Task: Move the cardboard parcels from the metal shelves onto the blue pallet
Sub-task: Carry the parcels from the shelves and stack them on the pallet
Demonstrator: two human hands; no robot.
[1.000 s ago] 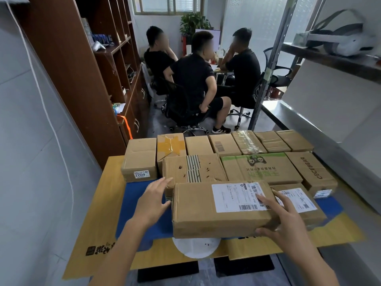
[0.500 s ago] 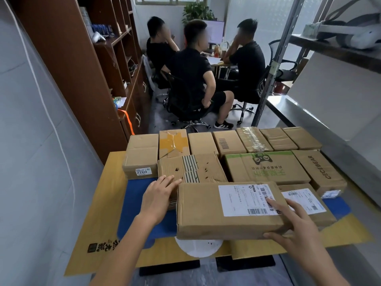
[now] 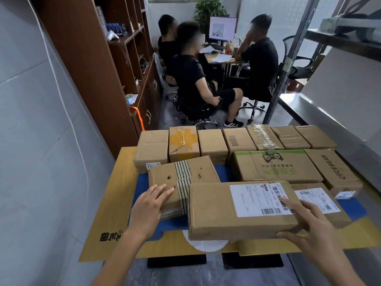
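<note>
Straight fingers (image 3: 162, 190) of the left hand (image 3: 147, 211) lie flat on the striped-tape box (image 3: 198, 168). The right hand (image 3: 311, 230) spreads its fingers on the white-label box (image 3: 216, 213) corner. Both boxes sit on the blue pallet (image 3: 354, 210).

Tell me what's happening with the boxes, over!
Left hand flat on striped box. Right hand on labelled box, at front edge of blue pallet. Other boxes tight beside it.

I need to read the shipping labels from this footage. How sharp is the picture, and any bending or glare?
Head view: wide-angle bend leans the shelf post; the big label shows crisp barcodes but soft small print, one corner under the right hand; the small label at far right is smeared; the steel shelf glares mildly.
</note>
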